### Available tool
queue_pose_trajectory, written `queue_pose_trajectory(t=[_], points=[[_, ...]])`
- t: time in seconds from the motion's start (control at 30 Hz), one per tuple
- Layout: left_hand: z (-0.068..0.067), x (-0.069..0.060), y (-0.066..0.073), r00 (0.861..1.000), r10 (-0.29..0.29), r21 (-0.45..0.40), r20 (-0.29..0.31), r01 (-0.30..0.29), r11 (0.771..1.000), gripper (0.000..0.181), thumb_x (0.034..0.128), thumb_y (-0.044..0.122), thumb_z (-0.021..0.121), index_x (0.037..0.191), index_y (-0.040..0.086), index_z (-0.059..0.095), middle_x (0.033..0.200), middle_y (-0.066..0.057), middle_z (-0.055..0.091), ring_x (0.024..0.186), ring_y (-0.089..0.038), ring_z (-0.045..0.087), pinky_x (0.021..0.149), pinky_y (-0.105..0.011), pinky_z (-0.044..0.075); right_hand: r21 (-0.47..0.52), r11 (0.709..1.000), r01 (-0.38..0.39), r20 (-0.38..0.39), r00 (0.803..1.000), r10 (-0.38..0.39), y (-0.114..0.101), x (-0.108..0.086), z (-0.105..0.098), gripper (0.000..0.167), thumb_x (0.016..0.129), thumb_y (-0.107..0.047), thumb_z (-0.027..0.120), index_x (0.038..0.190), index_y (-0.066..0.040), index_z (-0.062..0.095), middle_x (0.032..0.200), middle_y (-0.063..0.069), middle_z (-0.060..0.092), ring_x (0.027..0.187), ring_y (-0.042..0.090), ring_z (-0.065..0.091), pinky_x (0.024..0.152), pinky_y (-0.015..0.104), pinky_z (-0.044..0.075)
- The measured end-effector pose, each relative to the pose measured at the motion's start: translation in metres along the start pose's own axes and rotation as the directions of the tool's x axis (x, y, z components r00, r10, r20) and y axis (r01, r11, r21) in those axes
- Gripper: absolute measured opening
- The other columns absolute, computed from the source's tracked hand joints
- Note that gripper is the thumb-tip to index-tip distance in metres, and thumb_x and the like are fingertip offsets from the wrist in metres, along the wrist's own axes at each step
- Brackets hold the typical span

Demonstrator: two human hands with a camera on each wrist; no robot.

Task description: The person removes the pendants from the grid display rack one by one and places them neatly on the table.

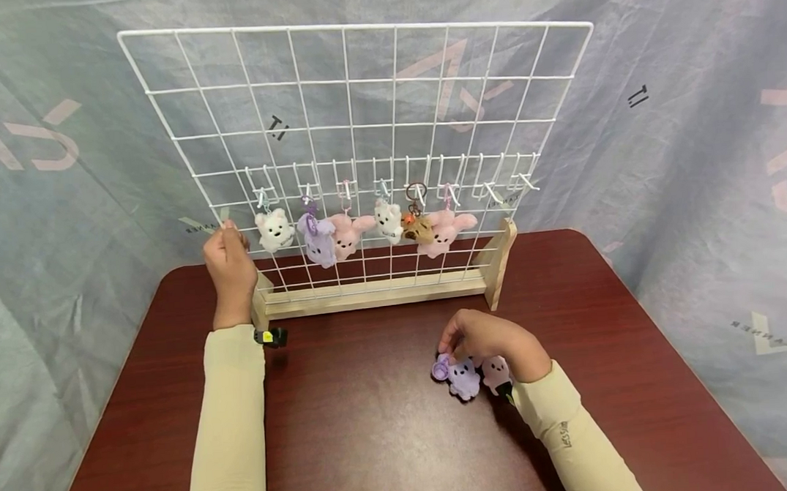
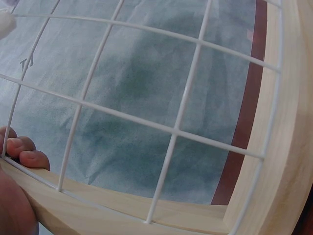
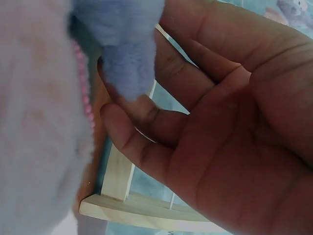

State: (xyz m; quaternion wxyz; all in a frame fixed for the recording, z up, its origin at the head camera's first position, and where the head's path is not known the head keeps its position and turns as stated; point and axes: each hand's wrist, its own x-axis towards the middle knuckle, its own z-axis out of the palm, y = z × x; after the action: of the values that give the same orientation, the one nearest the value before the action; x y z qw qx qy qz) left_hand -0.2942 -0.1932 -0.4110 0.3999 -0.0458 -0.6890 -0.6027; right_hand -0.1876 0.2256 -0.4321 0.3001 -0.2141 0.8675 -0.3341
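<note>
A white wire grid rack (image 1: pixel 375 125) stands in a wooden base at the back of the table. My left hand (image 1: pixel 228 256) grips its left edge; the left wrist view shows fingertips (image 2: pixel 27 152) behind the wires and the wooden post (image 2: pixel 54 200) in the grasp. On the right, my right hand (image 1: pixel 486 337) pinches a purple plush keychain (image 1: pixel 464 378) near its top, beside its purple ring (image 1: pixel 440 368). The exact pinch point is hidden. Under that hand lies a pink plush keychain (image 1: pixel 496 373), partly covered; its pink bead chain (image 3: pixel 84 85) shows in the right wrist view.
Several plush keychains hang from the row of hooks: white bears (image 1: pixel 274 230), a purple one (image 1: pixel 318 240), pink ones (image 1: pixel 440 232) and a brown one (image 1: pixel 418 228). More hooks (image 1: pixel 523 183) sit at the right end. The dark red table (image 1: pixel 348 416) extends in front; grey cloth (image 1: pixel 694 188) hangs behind.
</note>
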Motion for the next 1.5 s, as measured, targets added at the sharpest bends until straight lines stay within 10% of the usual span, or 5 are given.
queue_pose_trajectory(t=[0.4,0.83,1.13,1.27,1.5], points=[[0.001,0.000,0.003,0.999,-0.034,0.005,-0.017,0.034,0.999,0.052,0.1076,0.015,0.041,0.057,0.006,0.034,0.050,0.011,0.032,0.048,-0.005,0.022,0.053,-0.024,0.021,-0.061,0.996,0.071,-0.135,0.988,-0.079,-0.006,0.002,0.000,0.029,0.086,-0.002,0.081,0.114,0.000,0.075,0.111,0.015,0.078,0.101,0.028,0.072,0.082,0.033,0.057],[0.002,0.000,0.005,1.000,-0.015,-0.033,-0.004,0.015,0.999,0.053,0.1071,0.014,0.041,0.056,0.004,0.032,0.050,0.012,0.031,0.048,-0.004,0.021,0.058,-0.025,0.025,0.188,0.960,0.206,-0.564,0.823,-0.066,-0.019,0.017,-0.007,0.053,0.100,-0.008,0.068,0.149,-0.001,0.049,0.136,0.023,0.065,0.120,0.042,0.068,0.103,0.054,0.055],[-0.001,-0.002,0.004,1.000,-0.009,-0.015,0.001,0.009,1.000,0.054,0.1091,0.018,0.042,0.057,0.009,0.035,0.052,0.013,0.033,0.048,-0.005,0.023,0.055,-0.025,0.023,0.374,0.872,0.317,-0.628,0.778,-0.014,-0.029,0.027,-0.013,0.068,0.098,0.004,0.062,0.157,0.006,0.027,0.148,0.032,0.053,0.126,0.050,0.061,0.088,0.019,0.053],[0.000,-0.003,0.004,1.000,-0.013,-0.021,0.000,0.013,1.000,0.053,0.1089,0.018,0.044,0.057,0.013,0.035,0.052,0.013,0.034,0.049,-0.005,0.025,0.056,-0.025,0.024,0.434,0.830,0.352,-0.656,0.754,0.023,-0.030,0.030,-0.013,0.066,0.098,0.008,0.056,0.156,0.006,0.025,0.148,0.032,0.052,0.116,0.034,0.068,0.084,0.018,0.056],[0.000,-0.001,0.007,1.000,-0.008,-0.047,-0.012,0.008,0.999,0.052,0.1073,0.012,0.043,0.056,0.012,0.035,0.051,0.013,0.034,0.048,-0.003,0.027,0.056,-0.023,0.025,0.546,0.662,0.513,-0.731,0.678,0.078,-0.038,0.034,-0.014,0.040,0.098,0.012,0.052,0.130,-0.003,0.035,0.126,0.021,0.061,0.092,0.007,0.076,0.075,0.027,0.063]])
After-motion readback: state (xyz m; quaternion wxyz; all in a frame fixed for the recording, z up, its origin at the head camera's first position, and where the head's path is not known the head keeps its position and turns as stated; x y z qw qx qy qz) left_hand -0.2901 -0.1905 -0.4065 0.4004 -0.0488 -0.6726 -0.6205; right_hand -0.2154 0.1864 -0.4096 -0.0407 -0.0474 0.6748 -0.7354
